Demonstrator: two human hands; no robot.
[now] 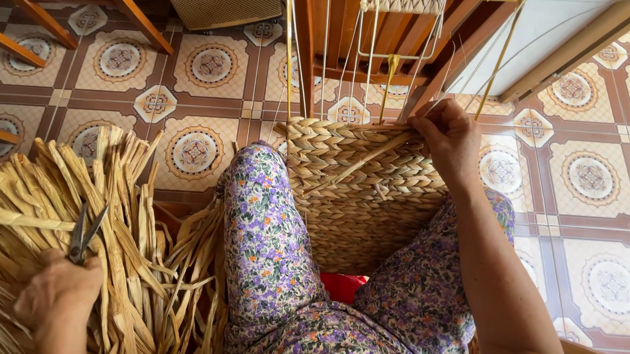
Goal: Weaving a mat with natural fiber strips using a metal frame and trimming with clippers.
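Note:
A braided straw mat (pixel 360 192) hangs from a wooden loom frame (pixel 375 39) down between my knees. My right hand (pixel 450 138) pinches a straw strand at the mat's upper right edge, among the vertical warp strings (pixel 326 66). My left hand (pixel 56 293) rests at the lower left on a heap of dried straw strips (pixel 118 219) and grips a pair of metal scissors (pixel 84 233) with the blades slightly apart, pointing up. My legs are covered by purple flowered cloth (pixel 271 245).
The floor is patterned tile (pixel 200 75). Wooden chair legs (pixel 27 20) stand at the upper left, a woven panel (pixel 220 3) at the top centre. A red object (pixel 342 286) shows between my knees. A white board with wooden trim (pixel 578 39) lies at upper right.

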